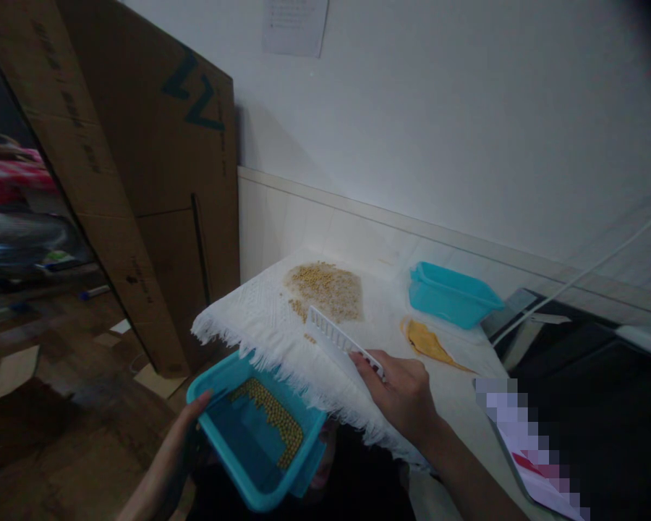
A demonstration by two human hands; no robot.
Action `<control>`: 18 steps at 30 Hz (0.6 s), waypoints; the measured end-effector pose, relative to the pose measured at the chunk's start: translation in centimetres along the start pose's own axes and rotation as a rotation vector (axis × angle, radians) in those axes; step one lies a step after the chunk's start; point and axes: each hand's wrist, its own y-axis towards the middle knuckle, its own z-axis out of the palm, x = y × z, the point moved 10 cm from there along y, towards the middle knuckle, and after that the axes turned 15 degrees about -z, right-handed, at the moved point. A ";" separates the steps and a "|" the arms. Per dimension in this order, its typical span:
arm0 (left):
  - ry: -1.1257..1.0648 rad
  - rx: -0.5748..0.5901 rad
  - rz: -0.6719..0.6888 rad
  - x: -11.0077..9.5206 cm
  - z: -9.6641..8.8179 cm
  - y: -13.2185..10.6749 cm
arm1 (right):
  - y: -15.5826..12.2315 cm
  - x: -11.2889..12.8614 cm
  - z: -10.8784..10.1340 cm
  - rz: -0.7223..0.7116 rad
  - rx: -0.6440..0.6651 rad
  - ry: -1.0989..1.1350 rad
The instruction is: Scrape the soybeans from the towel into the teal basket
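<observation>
My left hand [187,427] grips the rim of a blue plastic basin [217,427] just below the table's front edge. Yellow soybeans [282,420] lie along one side inside it, and the basin is tilted. In my right hand [398,391] is a white slatted plastic piece [336,336], held on edge over the fringed white tablecloth [265,318]. Beyond its far end, a spread of soybeans [320,276] mixed with paler grains [339,300] lies on the cloth. A few loose beans sit close to the slatted piece.
A second blue basin [450,297] stands at the back right, with a yellow cloth-like piece [431,344] before it. Dark equipment and a white cable are on the right. A tall cardboard box [168,188] stands left. A person in red [11,177] is beyond it.
</observation>
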 end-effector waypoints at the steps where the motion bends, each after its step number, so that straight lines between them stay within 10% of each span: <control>1: -0.001 -0.004 0.002 0.0 -0.2 0.2 | 0.0 0.1 0.0 -0.002 0.001 0.002; 18: -0.001 -0.033 0.005 -0.2 -1.4 1.1 | -0.2 1.7 -0.7 -0.032 0.017 0.044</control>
